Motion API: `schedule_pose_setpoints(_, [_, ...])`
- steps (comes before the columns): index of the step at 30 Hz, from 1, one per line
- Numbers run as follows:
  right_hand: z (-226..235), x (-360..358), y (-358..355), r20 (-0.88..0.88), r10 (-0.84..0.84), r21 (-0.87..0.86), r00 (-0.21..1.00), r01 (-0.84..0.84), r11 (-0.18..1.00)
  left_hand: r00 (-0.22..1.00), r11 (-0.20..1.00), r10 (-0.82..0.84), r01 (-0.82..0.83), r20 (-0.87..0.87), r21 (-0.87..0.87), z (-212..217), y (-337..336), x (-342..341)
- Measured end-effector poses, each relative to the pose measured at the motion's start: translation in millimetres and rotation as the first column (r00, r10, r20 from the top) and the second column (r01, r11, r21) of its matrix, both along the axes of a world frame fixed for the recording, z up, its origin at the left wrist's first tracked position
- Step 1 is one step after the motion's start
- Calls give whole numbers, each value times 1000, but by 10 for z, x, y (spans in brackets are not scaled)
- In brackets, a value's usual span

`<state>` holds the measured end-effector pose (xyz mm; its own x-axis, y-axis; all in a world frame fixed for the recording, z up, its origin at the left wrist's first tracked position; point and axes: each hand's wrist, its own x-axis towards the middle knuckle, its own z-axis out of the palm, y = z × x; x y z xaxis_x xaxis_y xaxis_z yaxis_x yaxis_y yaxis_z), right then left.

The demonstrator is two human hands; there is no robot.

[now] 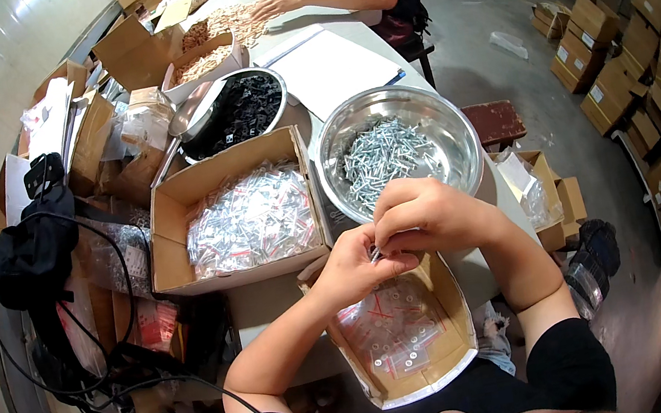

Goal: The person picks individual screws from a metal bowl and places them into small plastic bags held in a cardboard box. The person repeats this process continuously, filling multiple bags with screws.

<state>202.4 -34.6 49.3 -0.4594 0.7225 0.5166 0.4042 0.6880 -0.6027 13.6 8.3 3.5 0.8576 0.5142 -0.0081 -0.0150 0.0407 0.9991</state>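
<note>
- We're pinching a small clear bag (374, 253) between both hands, left hand (355, 267) and right hand (427, 215), fingers clamped together on it.
- We're working just in front of the steel bowl (459, 143) of screws (379, 160), above a cardboard box (448, 292).

A small packing workshop: a long grey worktable (342, 58) carries a round steel bowl of silver screws (398, 151); beside it, an open cardboard box of filled clear sachets (250, 215); beyond the table, stacked brown cartons (629, 73) line the concrete floor.

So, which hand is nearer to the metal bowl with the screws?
Right. The right hand is just below the rim of the metal bowl; the left hand is lower and further left.
</note>
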Motion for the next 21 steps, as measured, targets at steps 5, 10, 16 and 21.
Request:
schedule_pose_setpoints(5, [-3, 4, 33, 50, 81, -65, 995, -78, 995, 1000, 996, -19, 20, 7, -92, -22, 1, -27])
schedule_pose_setpoints(10, [-20, -34, 2, 87, -34, -20, 996, 36, 999, 1000, 994, -7, 8, 12, -111, -45, 11, -16])
schedule_pose_setpoints(16, [15, 86, -18, 80, -20, -86, 997, 27, 996, 999, 998, -5, 3, -33, -69, -21, 16, -18])
schedule_pose_setpoints(21, [34, 49, -46, 119, 1, -69, 993, 7, 998, 998, 999, -14, 11, -58, -53, -64, 21, -36])
